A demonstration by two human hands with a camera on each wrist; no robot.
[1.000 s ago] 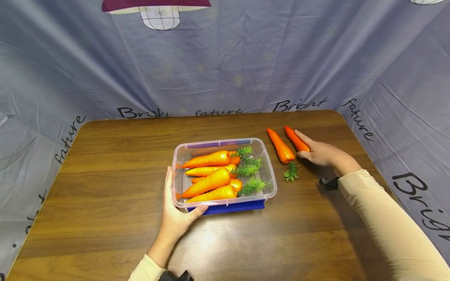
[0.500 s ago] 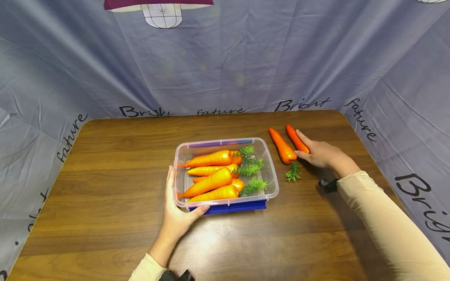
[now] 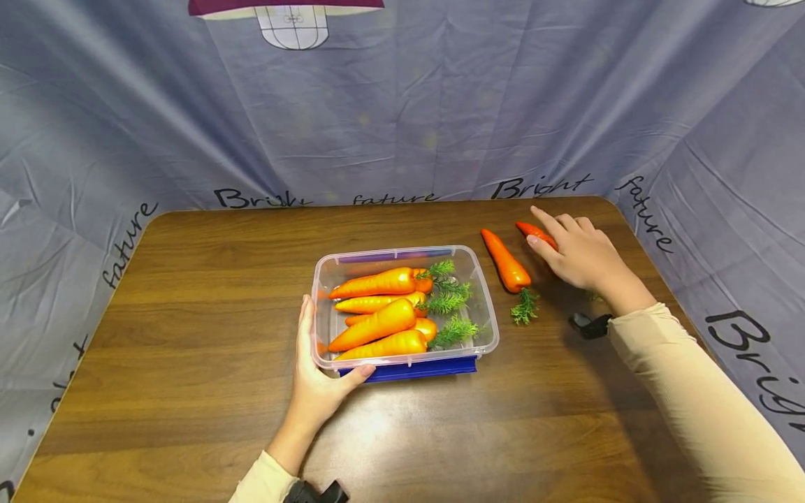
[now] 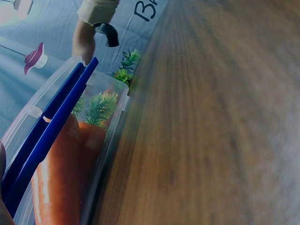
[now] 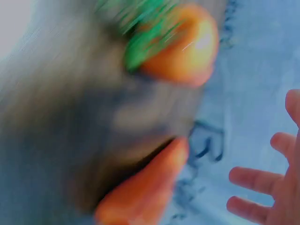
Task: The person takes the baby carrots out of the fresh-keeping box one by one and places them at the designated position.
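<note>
A clear plastic food container [image 3: 487, 307] with a blue side clip [image 3: 409, 371] stands mid-table, holding several orange toy carrots [image 3: 377, 325] with green tops. My left hand [image 3: 321, 388] grips its near left corner, thumb at the front rim and fingers along the left wall. To the right, two carrots lie on the table: a left carrot [image 3: 506, 265] with its leaves showing, and a right carrot [image 3: 536, 234] partly covered by my right hand [image 3: 581, 255]. That hand hovers over it, fingers spread and apart from it in the right wrist view, where the right carrot [image 5: 140, 192] lies beside the fingers [image 5: 255, 180].
The wooden table [image 3: 207, 335] carries the container and carrots. Behind and at both sides hangs a grey-blue curtain [image 3: 402, 126] with printed lettering, meeting the table's edges. A black wrist strap piece [image 3: 590, 325] hangs under my right wrist.
My right hand, earlier resting over the right carrot, has risen off it and moved slightly toward the far edge with its fingers spreading. My left hand keeps its grip on the container.
</note>
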